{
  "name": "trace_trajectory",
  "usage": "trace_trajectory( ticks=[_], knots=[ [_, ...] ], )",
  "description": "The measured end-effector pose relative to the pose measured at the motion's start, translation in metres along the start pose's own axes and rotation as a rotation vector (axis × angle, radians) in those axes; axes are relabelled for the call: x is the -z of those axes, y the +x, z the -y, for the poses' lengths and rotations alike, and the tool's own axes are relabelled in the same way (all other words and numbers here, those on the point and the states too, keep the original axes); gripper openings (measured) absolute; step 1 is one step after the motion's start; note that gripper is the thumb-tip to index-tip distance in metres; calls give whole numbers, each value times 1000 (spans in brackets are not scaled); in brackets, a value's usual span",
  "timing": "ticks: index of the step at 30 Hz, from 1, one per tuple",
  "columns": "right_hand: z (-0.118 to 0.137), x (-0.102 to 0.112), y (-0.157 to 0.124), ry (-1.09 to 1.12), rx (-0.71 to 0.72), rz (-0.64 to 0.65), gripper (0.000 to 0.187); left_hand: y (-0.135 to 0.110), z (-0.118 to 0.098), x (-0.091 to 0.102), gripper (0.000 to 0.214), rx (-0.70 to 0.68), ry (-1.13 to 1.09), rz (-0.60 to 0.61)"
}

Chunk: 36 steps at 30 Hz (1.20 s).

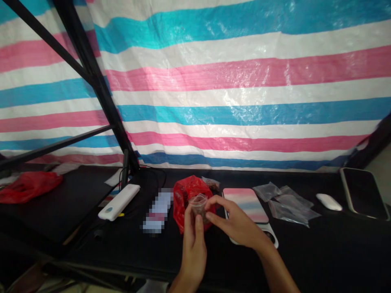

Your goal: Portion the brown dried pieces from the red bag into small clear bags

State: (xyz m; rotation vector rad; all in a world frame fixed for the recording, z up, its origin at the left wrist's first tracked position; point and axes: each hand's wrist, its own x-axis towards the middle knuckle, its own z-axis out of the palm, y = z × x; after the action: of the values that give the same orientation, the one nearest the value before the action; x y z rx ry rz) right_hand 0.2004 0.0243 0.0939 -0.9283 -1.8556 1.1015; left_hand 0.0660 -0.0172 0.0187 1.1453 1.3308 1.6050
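Observation:
My left hand [194,244] pinches a small clear plastic bag [199,201] from below, fingers and thumb on its sides. The bag's mouth is rounded open, and something brownish shows dimly inside. At its right side, my right hand [230,219] has thumb and forefinger closed on the rim. Directly behind the small bag stands a red plastic bag [180,203], its mouth open with dark contents. A kitchen scale [273,232] with a shiny striped-looking plate [244,203] lies under and beyond my right hand.
Several flat clear bags [288,203] lie right of the scale. A filled clear bag [212,184] sits behind the red one. Farther right are a white earbud case [329,202] and a phone [365,193]. A white power bank [119,202] lies left, near a black metal post [104,97].

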Motion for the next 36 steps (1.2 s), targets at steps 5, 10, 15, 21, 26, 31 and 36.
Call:
trace_trajectory(
  ticks=[5, 10, 15, 21, 26, 31, 36],
  knots=[
    [-7, -11, 11, 156, -51, -100, 18, 11, -2, 12, 53, -76, 30, -32],
    [-6, -13, 13, 75, -33, -169, 18, 13, -6, 18, 48, -140, 72, -42],
    [-6, -15, 11, 24, -45, -200, 20, 13, -10, 18, 45, -145, 69, -35],
    [-7, -25, 14, 26, -34, -187, 21, 12, -9, 17, 43, -142, 36, -5],
    [-10, -33, 17, 120, -23, -248, 21, 11, -10, 17, 46, -121, 15, -5],
    [-5, -38, 16, 124, -22, -140, 19, 12, -15, 19, 39, -144, -15, 38],
    [-7, -44, 17, 198, -64, -154, 26, 14, -19, 21, 37, -151, -18, -4]
  ],
)
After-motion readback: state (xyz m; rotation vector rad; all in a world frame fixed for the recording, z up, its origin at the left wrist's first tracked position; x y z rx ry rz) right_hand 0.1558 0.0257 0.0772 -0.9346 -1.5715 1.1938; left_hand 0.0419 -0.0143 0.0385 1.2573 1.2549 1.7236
